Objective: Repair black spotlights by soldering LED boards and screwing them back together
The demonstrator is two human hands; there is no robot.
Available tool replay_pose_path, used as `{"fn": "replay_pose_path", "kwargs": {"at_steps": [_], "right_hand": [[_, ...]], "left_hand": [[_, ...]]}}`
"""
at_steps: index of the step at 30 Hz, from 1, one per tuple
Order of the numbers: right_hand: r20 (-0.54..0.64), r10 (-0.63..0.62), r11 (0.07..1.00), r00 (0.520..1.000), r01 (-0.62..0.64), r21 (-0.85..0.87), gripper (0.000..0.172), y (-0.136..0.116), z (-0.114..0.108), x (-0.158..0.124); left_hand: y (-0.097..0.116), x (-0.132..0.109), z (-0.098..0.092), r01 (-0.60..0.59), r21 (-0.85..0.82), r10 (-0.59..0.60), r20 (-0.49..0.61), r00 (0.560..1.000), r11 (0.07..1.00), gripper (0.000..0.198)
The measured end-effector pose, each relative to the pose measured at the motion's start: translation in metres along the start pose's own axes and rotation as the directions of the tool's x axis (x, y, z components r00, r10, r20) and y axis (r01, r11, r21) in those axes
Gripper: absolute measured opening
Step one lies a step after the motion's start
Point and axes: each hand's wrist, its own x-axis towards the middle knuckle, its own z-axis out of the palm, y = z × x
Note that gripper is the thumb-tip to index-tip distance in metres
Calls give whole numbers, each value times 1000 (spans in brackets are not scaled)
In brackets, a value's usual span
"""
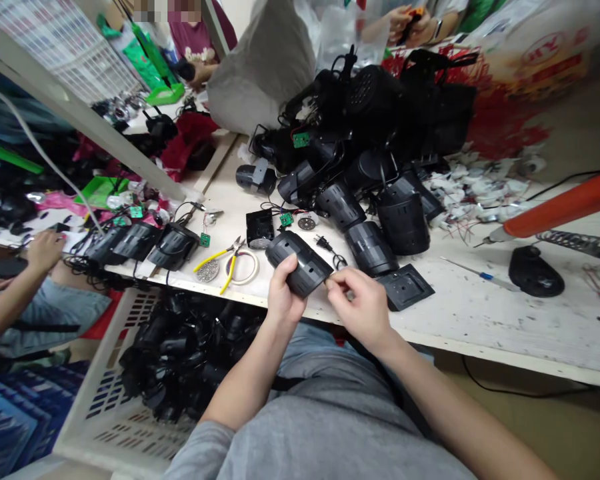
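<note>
My left hand (286, 293) is wrapped round a black cylindrical lamp housing (300, 263) with slots in its side, held tilted over the table's front edge. At the housing's near right end, my right hand (357, 303) has its fingers pinched together; what lies between them is too small to make out. A black square plate (407, 288) lies just right of that hand. Left of the housing are yellow-handled pliers (234, 257) and a cream ring of tape (250, 267). Beyond it lie a green circuit board (286, 220) and a plug with cable (323, 243).
More black housings (370, 250) are heaped behind my hands. White wired parts (480, 193), an orange electric screwdriver (565, 203) and a thin blue-handled tool (485, 275) lie right. A white crate (100, 400) of black parts stands below left. Co-workers' hands (45, 250) show at left and behind.
</note>
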Motion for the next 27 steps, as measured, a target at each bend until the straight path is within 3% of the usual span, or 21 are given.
{"fn": "replay_pose_path", "kwargs": {"at_steps": [1, 3, 5, 7, 10, 12, 14, 17, 19, 21, 23, 27], "right_hand": [[-19, -149, 981, 989, 145, -128, 19, 1, -1, -1], [41, -441, 824, 896, 423, -377, 22, 2, -5, -2], [79, -570, 691, 818, 529, -493, 19, 4, -7, -3], [-15, -507, 782, 862, 453, -428, 16, 5, -7, -4], [-61, -283, 946, 957, 268, -181, 67, 6, 0, -5], [-78, -161, 987, 984, 162, 7, 71, 4, 9, -5], [-145, -14, 968, 989, 50, 247, 70, 0, 17, -2], [-105, 166, 838, 980, -85, 539, 69, -9, 23, 4], [-39, 185, 783, 982, -123, 610, 63, -13, 23, 5], [-21, 181, 764, 983, -127, 632, 60, -15, 21, 6], [-27, 189, 763, 982, -129, 633, 58, -13, 19, 6], [-50, 227, 751, 973, -142, 645, 56, -2, 17, 8]], "left_hand": [[0, 0, -1, 4, 1, -4, 1, 1000, 1000, 44], [0, 1, -4, 4, 17, -4, 18, 1000, 1000, 47], [-1, 2, -8, -28, 34, 27, 38, 999, 999, 46], [-4, 1, -10, -82, 54, 79, 63, 995, 995, 48], [-13, -6, -11, -202, 116, 190, 110, 976, 972, 61], [-24, -14, -13, -329, 203, 304, 147, 941, 922, 73], [-35, -23, -18, -483, 346, 441, 197, 876, 805, 88], [-52, -35, -30, -656, 596, 596, 338, 729, 464, 111], [-62, -39, -39, -691, 681, 627, 434, 647, 242, 114], [-69, -40, -44, -692, 715, 634, 489, 599, 103, 109], [-75, -39, -46, -697, 715, 643, 506, 575, 60, 105], [-77, -37, -39, -755, 644, 661, 514, 547, 124, 104]]}}
